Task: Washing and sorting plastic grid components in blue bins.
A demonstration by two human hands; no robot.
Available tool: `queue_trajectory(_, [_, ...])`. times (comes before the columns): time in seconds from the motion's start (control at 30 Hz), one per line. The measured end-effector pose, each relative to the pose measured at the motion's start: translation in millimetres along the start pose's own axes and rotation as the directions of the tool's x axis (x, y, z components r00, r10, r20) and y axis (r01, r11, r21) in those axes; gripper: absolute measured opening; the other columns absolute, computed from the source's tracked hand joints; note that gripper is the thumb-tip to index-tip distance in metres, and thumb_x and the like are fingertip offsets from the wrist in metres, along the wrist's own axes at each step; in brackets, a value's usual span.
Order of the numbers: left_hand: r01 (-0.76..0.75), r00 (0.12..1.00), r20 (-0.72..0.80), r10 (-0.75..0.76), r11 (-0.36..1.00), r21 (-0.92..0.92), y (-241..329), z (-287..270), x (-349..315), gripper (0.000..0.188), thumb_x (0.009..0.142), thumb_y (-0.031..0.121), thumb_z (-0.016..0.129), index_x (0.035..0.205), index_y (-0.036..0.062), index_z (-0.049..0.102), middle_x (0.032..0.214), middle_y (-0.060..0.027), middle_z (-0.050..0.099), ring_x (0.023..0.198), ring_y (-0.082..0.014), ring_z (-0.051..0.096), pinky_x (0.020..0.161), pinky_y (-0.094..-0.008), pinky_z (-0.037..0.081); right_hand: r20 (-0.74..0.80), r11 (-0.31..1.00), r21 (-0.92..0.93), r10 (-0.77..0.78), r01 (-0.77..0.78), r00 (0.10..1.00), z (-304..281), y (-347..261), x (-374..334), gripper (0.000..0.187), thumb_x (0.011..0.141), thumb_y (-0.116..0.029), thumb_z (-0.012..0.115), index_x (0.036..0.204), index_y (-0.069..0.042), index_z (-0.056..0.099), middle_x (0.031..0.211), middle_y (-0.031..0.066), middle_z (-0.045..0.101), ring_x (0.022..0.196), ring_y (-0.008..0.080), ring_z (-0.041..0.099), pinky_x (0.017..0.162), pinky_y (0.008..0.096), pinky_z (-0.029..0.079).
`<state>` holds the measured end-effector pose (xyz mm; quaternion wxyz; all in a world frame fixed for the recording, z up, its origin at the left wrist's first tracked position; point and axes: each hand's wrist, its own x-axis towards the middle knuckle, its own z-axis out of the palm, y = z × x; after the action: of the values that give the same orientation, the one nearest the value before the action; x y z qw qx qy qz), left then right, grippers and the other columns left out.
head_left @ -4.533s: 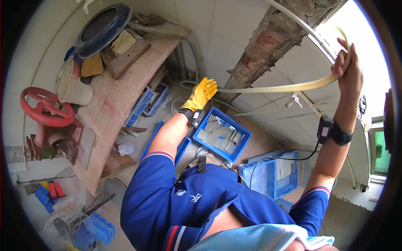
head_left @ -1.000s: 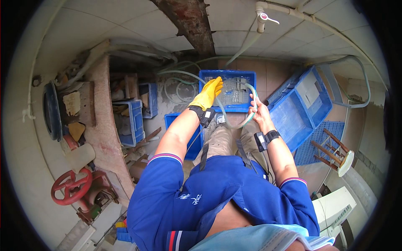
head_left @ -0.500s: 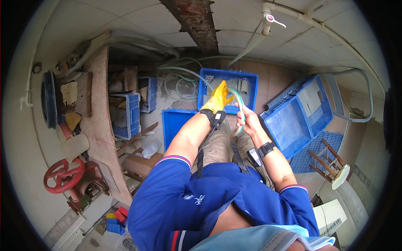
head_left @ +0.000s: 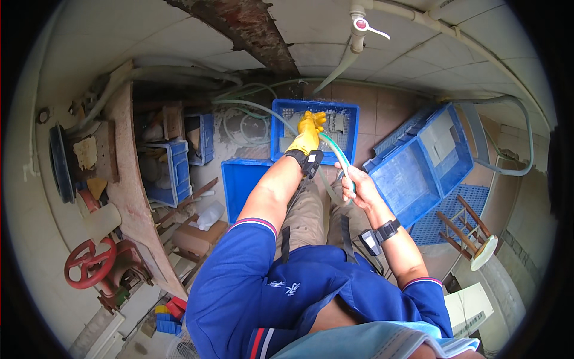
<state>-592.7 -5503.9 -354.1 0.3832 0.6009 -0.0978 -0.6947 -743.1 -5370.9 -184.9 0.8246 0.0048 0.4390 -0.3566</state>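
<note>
My left hand [head_left: 309,131], in a yellow rubber glove, is over a blue crate [head_left: 275,140]. Its fingers are bent and slightly apart, and I see nothing held in them. My bare right hand [head_left: 361,188] is closed around a pale green hose [head_left: 336,149]. The hose's upper end reaches to the glove's edge; whether it touches is hard to tell. From my right hand the hose bends down and back behind my left forearm. Grey plastic pieces [head_left: 338,122] lie inside the crate, and small whitish specks show around it.
A second blue crate [head_left: 239,182] stands nearer on the left. More blue crates [head_left: 406,179] lean at the right, beside a blue slatted mat [head_left: 439,224] and a stool [head_left: 483,254]. Hose coils [head_left: 254,128] lie at the back left. A tap [head_left: 360,27] juts from the wall.
My gloved fingers have curled in from a more spread pose. My right hand and the hose have shifted slightly nearer to me, and the hose stretches straighter toward the glove. The view has shifted a little.
</note>
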Motion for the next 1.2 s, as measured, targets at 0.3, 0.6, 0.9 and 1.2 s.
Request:
queue_trajectory(0.3, [0.246,0.961,0.199,-0.194,0.925,-0.289,4,6,-7,0.055,0.092,0.047,0.041,0.120,0.0013,0.050,0.127,-0.0189,0.048,0.114,-0.0321,0.049,0.091,-0.0431,0.044,0.014,1.000,-0.013,0.006,-0.006,1.000,-7,-11,7,0.037,0.096,-0.027,0.039,0.124,-0.004,0.045,0.062,-0.0015,0.043,0.040,0.0074,0.040,0.045,0.0261,0.047])
queue_trajectory(0.6, [0.330,0.944,0.185,-0.274,0.792,-0.514,-5,22,-29,0.054,0.091,0.035,0.048,0.133,0.0042,0.035,0.138,-0.0172,0.036,0.123,-0.0328,0.040,0.098,-0.0468,0.038,-0.020,0.999,-0.043,-0.002,0.001,1.000,-9,-4,17,0.035,0.096,-0.025,0.039,0.122,-0.003,0.047,0.063,0.0010,0.046,0.040,0.0086,0.040,0.046,0.0272,0.048])
queue_trajectory(0.9, [0.152,0.985,0.122,-0.120,0.940,-0.305,6,-2,-11,0.058,0.090,0.041,0.049,0.132,0.0036,0.037,0.138,-0.0157,0.036,0.127,-0.0297,0.035,0.101,-0.0439,0.035,-0.017,0.999,-0.040,-0.020,0.019,1.000,-10,-1,13,0.036,0.097,-0.027,0.037,0.123,-0.003,0.046,0.064,0.0011,0.047,0.040,0.0091,0.041,0.046,0.0265,0.047])
queue_trajectory(1.2, [0.342,0.939,0.083,-0.334,0.932,-0.119,-30,-19,-65,0.063,0.088,0.041,0.053,0.135,0.0037,0.034,0.141,-0.0163,0.031,0.131,-0.0293,0.029,0.101,-0.0441,0.033,-0.152,0.973,0.199,-0.086,0.116,0.985,-25,1,34,0.036,0.098,-0.031,0.035,0.122,-0.007,0.045,0.066,-0.0001,0.043,0.046,0.0098,0.038,0.052,0.0303,0.043])
